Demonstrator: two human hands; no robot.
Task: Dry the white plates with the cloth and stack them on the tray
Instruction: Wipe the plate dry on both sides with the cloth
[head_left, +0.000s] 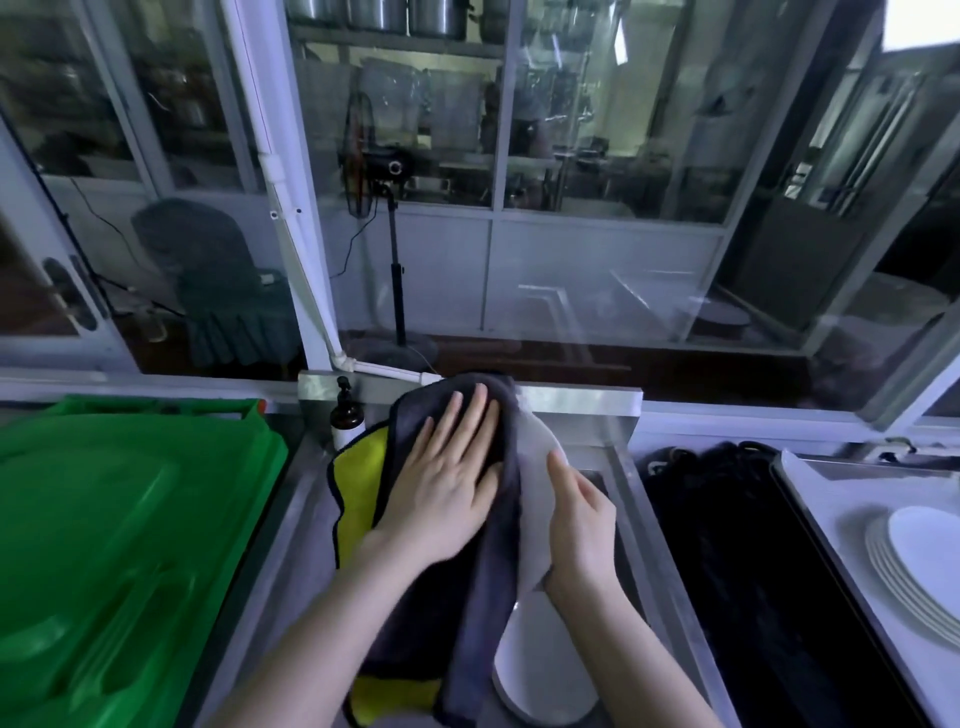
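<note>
Left hand lay flat with fingers spread and straight, palm pressing a dark grey microfibre cloth with a yellow underside against the face of a white round ceramic plate. Right hand gripped that plate by its right edge, with the index finger stretched along the face and the thumb hooked behind the rim. The plate was held tilted on edge above a stainless steel sink, with the cloth draped over its left side and top and hanging down past the wrists. The yellow side showed at the left and at the bottom.

A second white plate lay low in the sink, just under the right forearm, partly covered by the hanging cloth. A brown pump bottle with a white label stood at the back left corner of the sink, just behind the cloth.

To the right, past a black surface too dark to make out, sat a pale flat tray carrying a stack of white oval plates, well apart from the hands. A bright green moulded plastic lid filled the left side. Glass partition panels ran behind the counter.
</note>
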